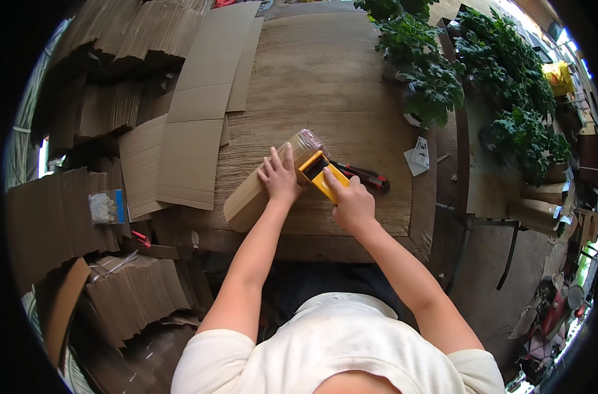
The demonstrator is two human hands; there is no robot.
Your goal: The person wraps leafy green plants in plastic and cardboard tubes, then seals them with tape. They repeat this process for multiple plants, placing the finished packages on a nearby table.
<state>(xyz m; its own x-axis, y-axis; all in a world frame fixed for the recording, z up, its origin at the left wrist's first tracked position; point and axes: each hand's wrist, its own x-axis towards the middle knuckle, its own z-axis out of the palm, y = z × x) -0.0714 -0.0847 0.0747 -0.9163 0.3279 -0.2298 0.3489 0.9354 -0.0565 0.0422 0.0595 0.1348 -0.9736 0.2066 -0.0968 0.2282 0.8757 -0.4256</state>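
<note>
A head-worn fisheye camera, the left of a side-by-side pair, looks steeply down and forward, over the white shirt [351, 345] and forearms [258, 244], onto the wooden bench [305, 72]; the long tan box [249, 198] lies near mid-view, the shirt closest to the lens, and straight edges bend toward the rim

The left forearm [261, 246] slanted from the near side toward the far right, the right forearm [402, 266] toward the far left; the left hand [283, 182] lay palm down, fingers [274, 159] spread and pointing far; the right hand [355, 207], slightly nearer, was curled in a grip, index finger [332, 180] extended far left.
</note>
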